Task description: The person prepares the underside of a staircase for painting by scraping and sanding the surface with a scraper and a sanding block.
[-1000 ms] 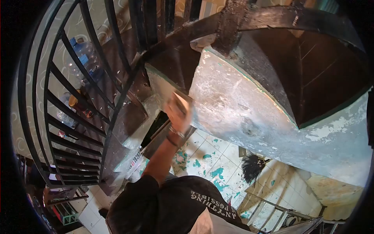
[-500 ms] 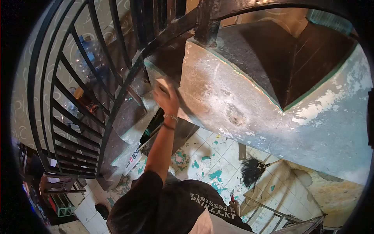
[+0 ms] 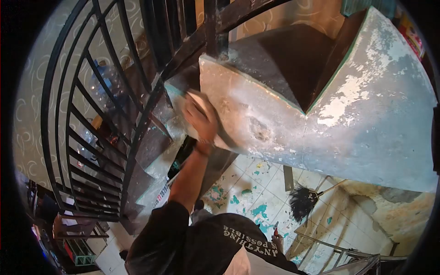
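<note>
My left hand [image 3: 201,118] is raised and pressed flat on a pale sheet or pad [image 3: 189,100], which lies against the left end of the worn, grey concrete stair side [image 3: 275,105]. Patches of white and green paint show on that surface. Low by my hip, my right hand [image 3: 277,239] is small in view; it seems to have a thin reddish thing in it, but I cannot make out what. My black shirt [image 3: 206,247] fills the bottom of the view.
A black metal railing [image 3: 133,91] curves up on the left, close to my arm. Steps behind it hold plastic bottles [image 3: 103,75]. Below lies a tiled floor [image 3: 256,183] with teal paint flakes, a dark brush [image 3: 302,201] and a metal frame [image 3: 339,256].
My left hand has slid a little up and left with the pad along the stair side. The view has swung, so the staircase now sits further left and higher.
</note>
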{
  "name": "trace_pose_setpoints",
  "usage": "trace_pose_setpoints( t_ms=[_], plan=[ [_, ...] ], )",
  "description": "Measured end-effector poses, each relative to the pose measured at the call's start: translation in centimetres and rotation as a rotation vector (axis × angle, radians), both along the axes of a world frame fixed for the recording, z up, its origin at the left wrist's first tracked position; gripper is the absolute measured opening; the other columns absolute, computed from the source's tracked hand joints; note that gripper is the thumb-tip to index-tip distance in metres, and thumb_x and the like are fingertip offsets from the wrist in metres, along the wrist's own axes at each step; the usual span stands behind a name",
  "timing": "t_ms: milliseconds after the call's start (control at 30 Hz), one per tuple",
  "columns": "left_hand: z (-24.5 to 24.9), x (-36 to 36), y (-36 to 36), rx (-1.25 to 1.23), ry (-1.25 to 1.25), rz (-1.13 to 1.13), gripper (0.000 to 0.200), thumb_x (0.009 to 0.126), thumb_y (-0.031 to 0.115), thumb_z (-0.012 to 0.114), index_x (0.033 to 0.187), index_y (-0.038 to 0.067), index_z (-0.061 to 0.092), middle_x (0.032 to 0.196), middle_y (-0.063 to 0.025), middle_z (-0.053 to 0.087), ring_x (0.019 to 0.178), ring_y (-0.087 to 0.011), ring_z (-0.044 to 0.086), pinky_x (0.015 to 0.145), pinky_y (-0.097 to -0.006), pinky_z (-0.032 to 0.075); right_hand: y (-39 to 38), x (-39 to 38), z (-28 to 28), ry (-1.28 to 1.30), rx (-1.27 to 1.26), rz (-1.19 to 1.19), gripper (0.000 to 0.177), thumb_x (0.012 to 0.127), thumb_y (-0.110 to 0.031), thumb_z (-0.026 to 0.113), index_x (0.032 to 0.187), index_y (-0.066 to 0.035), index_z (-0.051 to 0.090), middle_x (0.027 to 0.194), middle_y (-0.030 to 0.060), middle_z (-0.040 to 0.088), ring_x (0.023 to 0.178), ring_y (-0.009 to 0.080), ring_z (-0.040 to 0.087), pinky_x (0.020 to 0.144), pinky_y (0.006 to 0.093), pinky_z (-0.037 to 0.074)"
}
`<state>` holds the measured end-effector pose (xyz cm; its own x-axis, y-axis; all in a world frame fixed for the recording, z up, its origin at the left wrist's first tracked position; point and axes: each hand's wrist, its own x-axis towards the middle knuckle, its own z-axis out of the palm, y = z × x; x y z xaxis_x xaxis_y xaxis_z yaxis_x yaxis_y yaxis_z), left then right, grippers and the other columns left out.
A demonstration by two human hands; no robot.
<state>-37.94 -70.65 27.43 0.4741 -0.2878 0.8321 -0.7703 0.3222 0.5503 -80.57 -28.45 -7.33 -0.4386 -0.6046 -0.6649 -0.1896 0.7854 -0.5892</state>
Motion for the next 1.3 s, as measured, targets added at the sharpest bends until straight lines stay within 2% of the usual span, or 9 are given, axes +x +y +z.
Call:
trace_pose_setpoints(
  t_ms=[100, 200, 400, 533, 800, 1000, 1067, 1200, 1300],
  plan=[
    [-3.6, -8.2, 5.8, -0.143, -0.261, -0.208, 0.076, 0.090, 0.042, 0.060, 0.144, -0.007, 0.036, 0.127, -0.0284, 0.049, 0.114, -0.0426, 0.048, 0.099, -0.0502, 0.036, -0.4, 0.8, -0.2, -0.050, -0.027, -0.004, 0.027, 0.081, -0.017, 0.065, 0.100, 0.002, 0.062, 0.062, 0.0067, 0.058, 0.044, 0.0178, 0.054, 0.039, 0.0337, 0.045],
    [-2.6, -6.5, 5.7, -0.155, -0.395, -0.309, 0.069, 0.093, 0.038, 0.059, 0.142, -0.006, 0.039, 0.128, -0.0284, 0.050, 0.115, -0.0419, 0.048, 0.101, -0.0495, 0.037, -0.6, 0.7, -1.0, 0.054, -0.053, 0.155, 0.032, 0.080, -0.019, 0.066, 0.104, 0.001, 0.063, 0.064, 0.0084, 0.060, 0.048, 0.0186, 0.057, 0.041, 0.0353, 0.047],
    [-1.8, -1.7, 0.9, 0.040, 0.027, 0.053, 0.060, 0.095, 0.029, 0.059, 0.137, -0.009, 0.041, 0.121, -0.0265, 0.049, 0.109, -0.0415, 0.049, 0.092, -0.0533, 0.039, -0.2, 1.2, -3.0, -0.097, -0.066, -0.134, 0.030, 0.083, -0.018, 0.066, 0.107, -0.001, 0.063, 0.068, 0.0073, 0.061, 0.050, 0.0158, 0.057, 0.044, 0.0325, 0.045],
    [-5.6, -8.5, 7.3, 0.007, -0.237, -0.218, 0.081, 0.092, 0.049, 0.056, 0.140, -0.012, 0.036, 0.131, -0.0324, 0.044, 0.118, -0.0426, 0.043, 0.101, -0.0566, 0.034, 1.2, 1.6, -2.7, 0.034, 0.118, 0.060, 0.034, 0.081, -0.019, 0.067, 0.108, 0.001, 0.065, 0.074, 0.0107, 0.066, 0.062, 0.0197, 0.064, 0.056, 0.0364, 0.050],
    [-7.6, -2.0, 1.8, 0.190, 0.110, -0.016, 0.072, 0.096, 0.038, 0.055, 0.145, -0.009, 0.031, 0.133, -0.0315, 0.042, 0.119, -0.0433, 0.041, 0.102, -0.0535, 0.033, -0.8, 1.4, 1.6, 0.001, 0.116, 0.048, 0.037, 0.083, -0.021, 0.067, 0.110, 0.004, 0.067, 0.077, 0.0124, 0.068, 0.067, 0.0212, 0.065, 0.061, 0.0368, 0.050],
    [-11.4, -3.6, 3.5, 0.151, -0.088, -0.072, 0.079, 0.091, 0.042, 0.059, 0.142, -0.012, 0.033, 0.130, -0.0311, 0.044, 0.117, -0.0461, 0.042, 0.103, -0.0528, 0.031, -2.8, -0.5, 1.4, 0.073, 0.167, 0.269, 0.034, 0.084, -0.018, 0.068, 0.110, 0.003, 0.065, 0.074, 0.0108, 0.067, 0.060, 0.0183, 0.064, 0.055, 0.0345, 0.051],
    [-11.4, 0.9, 0.9, 0.390, 0.428, -0.078, 0.076, 0.091, 0.039, 0.060, 0.143, -0.011, 0.034, 0.135, -0.0319, 0.043, 0.121, -0.0454, 0.042, 0.103, -0.0516, 0.033, -3.5, -1.8, -0.6, 0.036, 0.146, 0.230, 0.029, 0.084, -0.017, 0.066, 0.106, 0.002, 0.064, 0.069, 0.0074, 0.062, 0.052, 0.0151, 0.058, 0.047, 0.0316, 0.047],
    [-15.5, 1.2, 0.4, 0.424, 0.112, 0.105, 0.072, 0.094, 0.034, 0.056, 0.144, -0.011, 0.031, 0.136, -0.0316, 0.043, 0.121, -0.0447, 0.043, 0.101, -0.0511, 0.035, -8.1, -0.7, 1.9, 0.029, 0.108, 0.206, 0.032, 0.083, -0.019, 0.064, 0.109, 0.000, 0.065, 0.065, 0.0077, 0.062, 0.047, 0.0174, 0.058, 0.042, 0.0345, 0.048],
    [-13.7, -2.9, 5.4, 0.239, 0.131, -0.175, 0.065, 0.095, 0.029, 0.054, 0.140, -0.013, 0.034, 0.130, -0.0325, 0.046, 0.114, -0.0459, 0.045, 0.099, -0.0546, 0.036, -10.3, 0.0, 3.4, 0.120, 0.186, 0.330, 0.031, 0.083, -0.020, 0.064, 0.108, -0.002, 0.066, 0.067, 0.0083, 0.063, 0.049, 0.0185, 0.059, 0.045, 0.0349, 0.049]
  ],
)
